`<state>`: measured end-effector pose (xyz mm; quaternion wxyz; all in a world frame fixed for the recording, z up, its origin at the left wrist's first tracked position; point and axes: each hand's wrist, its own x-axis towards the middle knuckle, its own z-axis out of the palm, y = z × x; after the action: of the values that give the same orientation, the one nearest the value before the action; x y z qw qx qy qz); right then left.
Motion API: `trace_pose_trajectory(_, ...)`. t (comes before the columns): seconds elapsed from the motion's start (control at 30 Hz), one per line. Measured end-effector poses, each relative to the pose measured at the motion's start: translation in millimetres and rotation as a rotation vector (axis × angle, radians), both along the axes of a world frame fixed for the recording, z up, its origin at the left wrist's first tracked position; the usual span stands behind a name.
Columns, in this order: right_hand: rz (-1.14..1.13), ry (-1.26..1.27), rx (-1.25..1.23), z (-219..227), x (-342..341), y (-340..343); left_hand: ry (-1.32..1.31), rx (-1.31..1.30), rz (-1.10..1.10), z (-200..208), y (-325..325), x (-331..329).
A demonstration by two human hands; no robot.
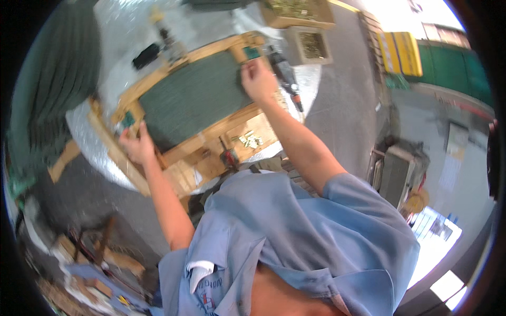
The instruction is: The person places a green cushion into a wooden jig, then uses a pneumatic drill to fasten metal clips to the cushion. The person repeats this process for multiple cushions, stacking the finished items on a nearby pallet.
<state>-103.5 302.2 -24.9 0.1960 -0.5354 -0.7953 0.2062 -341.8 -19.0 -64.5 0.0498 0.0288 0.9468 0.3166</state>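
Note:
A dark green-grey rectangular panel (195,100) lies inside a light wooden frame (216,50) on the work table. My left hand (138,145) is at the frame's left end, close to a small green piece (128,120). Its thumb and finger bend around a small spot there, and blur hides what is between them. At the panel's far right corner, my right hand (259,80) has its fingertips pinched together just below another green piece (251,52). What those fingertips hold, if anything, is hidden.
A black power screwdriver (284,71) with an orange-red tip lies right of the frame; another tool (171,47) stands beyond it. Small brass-coloured parts (250,140) and a red-and-black tool (229,156) lie nearer me. Boxes of metal parts (311,46) sit far right. Stacked dark panels (63,68) rise at left.

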Motion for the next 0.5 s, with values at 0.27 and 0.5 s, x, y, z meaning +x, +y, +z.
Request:
trace_pose_trajectory(0.27,-0.001,0.055,-0.021,-2,10,4,-0.084,0.163,0.045,8,13,1)
trace_pose_trajectory(0.5,-0.314,0.505,0.001,2,41,34,-0.037,0.342,0.023,4,-2,2)
